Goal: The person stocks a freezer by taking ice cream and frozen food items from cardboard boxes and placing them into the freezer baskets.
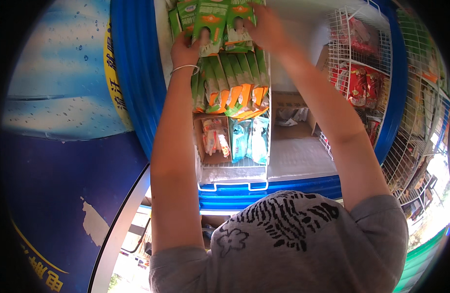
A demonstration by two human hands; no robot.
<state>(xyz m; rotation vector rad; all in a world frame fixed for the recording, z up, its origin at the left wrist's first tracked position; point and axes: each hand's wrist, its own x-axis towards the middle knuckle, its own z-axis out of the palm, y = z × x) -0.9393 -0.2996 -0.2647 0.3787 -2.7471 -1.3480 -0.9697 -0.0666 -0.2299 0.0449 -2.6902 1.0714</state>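
Green packets point(210, 25) with orange print lie on top at the far end of a white wire basket inside a chest freezer. My left hand point(184, 53), with a thin bangle at the wrist, grips the lower left edge of the front packet. At the right edge of a neighbouring green packet point(240, 23) is my right hand point(267, 29), blurred, its thumb against the packet. How firmly its fingers close on it is hidden. Nearer to me, a row of green and orange packets point(228, 80) stands tightly lined up in the basket.
Closer in the basket are a small cardboard box point(215, 159) of wrapped ice pops and light-blue packets point(248, 139). Right of it is the frosty freezer floor point(302, 155) with a cardboard carton point(292, 132). A wire rack point(360, 55) holds red packets point(364, 86). Blue freezer rims point(137, 73) border the opening.
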